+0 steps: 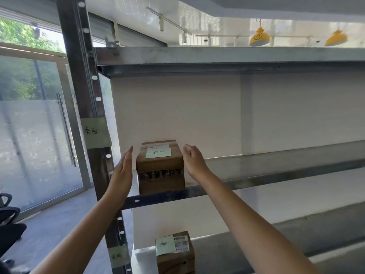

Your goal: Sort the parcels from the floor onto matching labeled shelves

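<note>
A brown box (161,167) stands upright at the left front corner of the middle shelf (256,182), its front face flush with the shelf's front edge. A pale green note (158,153) with handwriting lies on its top, and a band of tape with dark print runs across its front. The left hand (123,171) is flat and open, fingers straight, just beside the box's left side; whether it touches cannot be told. The right hand (194,159) is open too, fingers loosely curved, close by the box's right side and holding nothing.

On the shelf below (246,252), again near the left front corner, stands a second box (175,254), with a green note and a barcode label on its top. The rest of both shelves is bare metal.

The rack's left post (83,91) carries a green label (96,132) with handwriting at the middle shelf's level and another label (118,255) lower down. The top shelf (217,56) is grey metal. Behind the rack is a white wall. To the left is a glass door (35,135) with a frosted lower band and trees outside. Two yellow lamps (259,38) hang from the ceiling. The floor is grey, with a dark chair (8,220) at the left edge.
</note>
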A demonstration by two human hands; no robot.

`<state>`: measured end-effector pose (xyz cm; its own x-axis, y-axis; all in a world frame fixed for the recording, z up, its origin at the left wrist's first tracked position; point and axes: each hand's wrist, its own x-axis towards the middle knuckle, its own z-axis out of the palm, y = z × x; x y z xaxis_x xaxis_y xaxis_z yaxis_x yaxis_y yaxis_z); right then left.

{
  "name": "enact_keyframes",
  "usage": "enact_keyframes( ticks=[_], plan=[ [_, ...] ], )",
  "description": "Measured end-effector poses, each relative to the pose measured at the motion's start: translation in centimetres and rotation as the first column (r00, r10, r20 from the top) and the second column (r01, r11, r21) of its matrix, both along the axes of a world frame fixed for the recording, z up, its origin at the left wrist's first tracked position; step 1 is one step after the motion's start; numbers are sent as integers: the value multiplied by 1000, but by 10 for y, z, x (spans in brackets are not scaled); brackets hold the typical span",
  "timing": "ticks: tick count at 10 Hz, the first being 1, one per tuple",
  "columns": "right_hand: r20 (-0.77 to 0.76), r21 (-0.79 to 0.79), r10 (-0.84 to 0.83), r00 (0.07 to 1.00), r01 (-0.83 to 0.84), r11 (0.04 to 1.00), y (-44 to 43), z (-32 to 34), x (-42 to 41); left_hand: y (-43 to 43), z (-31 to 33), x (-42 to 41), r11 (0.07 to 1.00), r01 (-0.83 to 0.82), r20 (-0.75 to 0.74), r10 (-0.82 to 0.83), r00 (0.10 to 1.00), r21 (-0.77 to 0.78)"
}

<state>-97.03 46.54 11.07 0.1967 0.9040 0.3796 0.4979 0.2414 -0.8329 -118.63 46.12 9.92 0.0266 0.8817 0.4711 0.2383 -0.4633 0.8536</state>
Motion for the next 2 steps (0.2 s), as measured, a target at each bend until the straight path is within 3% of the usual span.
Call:
enact_keyframes(
  ticks=[2],
  plan=[
    [111,128,-80,991,66,990,-44,20,-7,-30,11,7,992,9,-10,-8,1000,124]
  ],
)
